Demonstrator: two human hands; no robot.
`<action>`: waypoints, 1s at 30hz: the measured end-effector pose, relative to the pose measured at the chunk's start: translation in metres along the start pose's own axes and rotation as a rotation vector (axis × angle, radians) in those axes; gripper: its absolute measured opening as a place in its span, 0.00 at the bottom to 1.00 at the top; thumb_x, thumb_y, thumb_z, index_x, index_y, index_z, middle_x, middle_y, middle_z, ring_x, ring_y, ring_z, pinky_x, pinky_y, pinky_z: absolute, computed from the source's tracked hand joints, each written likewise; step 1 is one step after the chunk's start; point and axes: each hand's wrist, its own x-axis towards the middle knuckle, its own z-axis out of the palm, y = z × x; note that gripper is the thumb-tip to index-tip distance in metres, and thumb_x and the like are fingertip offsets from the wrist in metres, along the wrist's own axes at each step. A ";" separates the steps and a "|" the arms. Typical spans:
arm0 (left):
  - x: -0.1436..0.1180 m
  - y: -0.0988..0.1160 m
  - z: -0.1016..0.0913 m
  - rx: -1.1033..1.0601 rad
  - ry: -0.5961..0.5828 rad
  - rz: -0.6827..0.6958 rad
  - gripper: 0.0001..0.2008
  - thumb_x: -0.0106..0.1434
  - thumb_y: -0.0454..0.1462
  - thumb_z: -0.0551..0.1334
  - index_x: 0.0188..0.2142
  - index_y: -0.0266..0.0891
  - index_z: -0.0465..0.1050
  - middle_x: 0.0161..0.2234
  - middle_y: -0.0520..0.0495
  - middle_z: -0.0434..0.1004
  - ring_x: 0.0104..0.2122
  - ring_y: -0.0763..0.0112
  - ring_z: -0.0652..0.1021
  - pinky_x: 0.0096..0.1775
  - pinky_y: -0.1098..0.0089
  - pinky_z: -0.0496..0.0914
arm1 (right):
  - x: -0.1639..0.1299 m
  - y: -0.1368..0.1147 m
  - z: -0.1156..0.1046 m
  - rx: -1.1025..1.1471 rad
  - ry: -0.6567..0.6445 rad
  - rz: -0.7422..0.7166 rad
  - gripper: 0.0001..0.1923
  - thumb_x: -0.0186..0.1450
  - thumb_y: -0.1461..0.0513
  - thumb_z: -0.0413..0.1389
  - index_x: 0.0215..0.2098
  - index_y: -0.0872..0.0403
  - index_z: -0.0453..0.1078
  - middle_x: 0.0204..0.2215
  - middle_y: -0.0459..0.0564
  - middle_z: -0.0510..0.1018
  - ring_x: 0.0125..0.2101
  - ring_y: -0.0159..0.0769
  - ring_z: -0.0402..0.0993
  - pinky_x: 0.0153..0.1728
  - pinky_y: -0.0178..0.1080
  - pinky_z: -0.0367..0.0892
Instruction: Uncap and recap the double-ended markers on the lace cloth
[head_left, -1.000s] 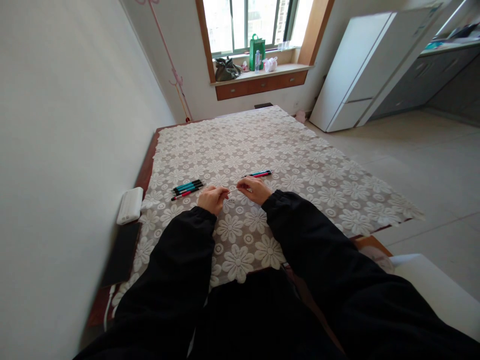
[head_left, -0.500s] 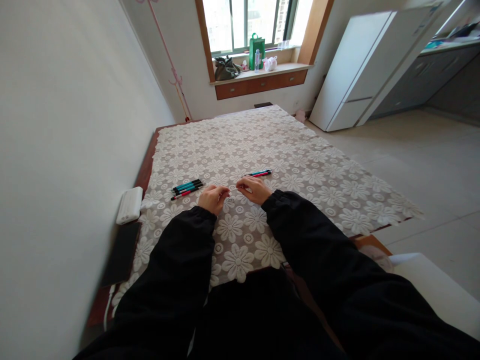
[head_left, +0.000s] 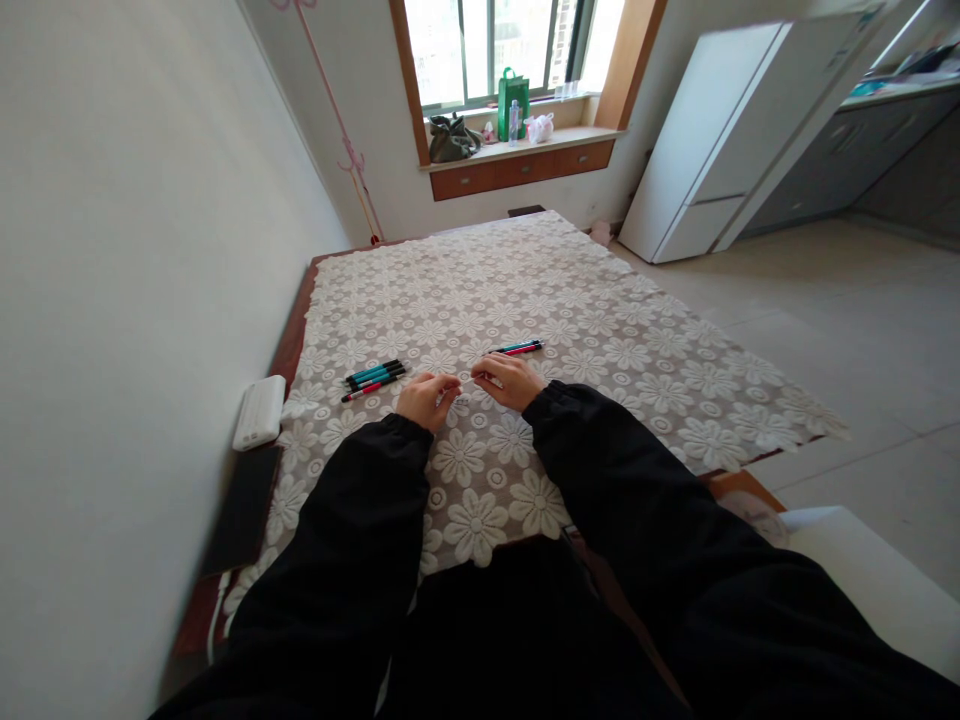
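My left hand [head_left: 424, 398] and my right hand [head_left: 508, 380] meet low over a table covered with a white flower-lace cloth [head_left: 525, 300]. Both pinch a thin pale pen part [head_left: 466, 381] that spans the small gap between their fingertips. A bundle of several teal, black and red pens [head_left: 374, 377] lies just left of my left hand. Two more pens [head_left: 519, 348], one teal and one red, lie just beyond my right hand. Black sleeves cover both arms.
A white power bank [head_left: 259, 411] and a dark phone [head_left: 244, 506] lie at the table's left edge by the wall. A white fridge [head_left: 712, 140] stands at the back right. Bags and a bottle sit on the window sill [head_left: 517, 145]. A white seat [head_left: 862, 570] is at my right.
Both hands stay together on the thin part, with only slight finger shifts. The pens on the cloth have not moved.
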 end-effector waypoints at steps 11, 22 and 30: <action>0.000 0.003 -0.002 0.005 -0.005 0.001 0.11 0.66 0.43 0.60 0.41 0.43 0.79 0.33 0.47 0.78 0.34 0.67 0.78 0.41 0.67 0.72 | 0.000 -0.001 0.000 0.007 -0.002 0.016 0.05 0.69 0.61 0.53 0.40 0.52 0.70 0.34 0.49 0.76 0.34 0.34 0.72 0.38 0.36 0.67; 0.000 0.000 0.001 -0.025 -0.003 0.003 0.10 0.66 0.43 0.61 0.41 0.42 0.78 0.33 0.47 0.78 0.33 0.67 0.78 0.41 0.67 0.72 | 0.000 0.000 0.000 0.012 -0.009 0.027 0.05 0.69 0.61 0.54 0.41 0.53 0.71 0.34 0.48 0.76 0.33 0.33 0.73 0.39 0.36 0.68; 0.000 -0.001 0.002 -0.027 -0.004 0.008 0.09 0.65 0.42 0.61 0.40 0.42 0.78 0.32 0.48 0.77 0.33 0.67 0.78 0.41 0.66 0.72 | -0.001 0.002 0.002 0.015 -0.002 0.021 0.06 0.70 0.60 0.53 0.42 0.52 0.71 0.35 0.49 0.77 0.34 0.34 0.73 0.39 0.36 0.68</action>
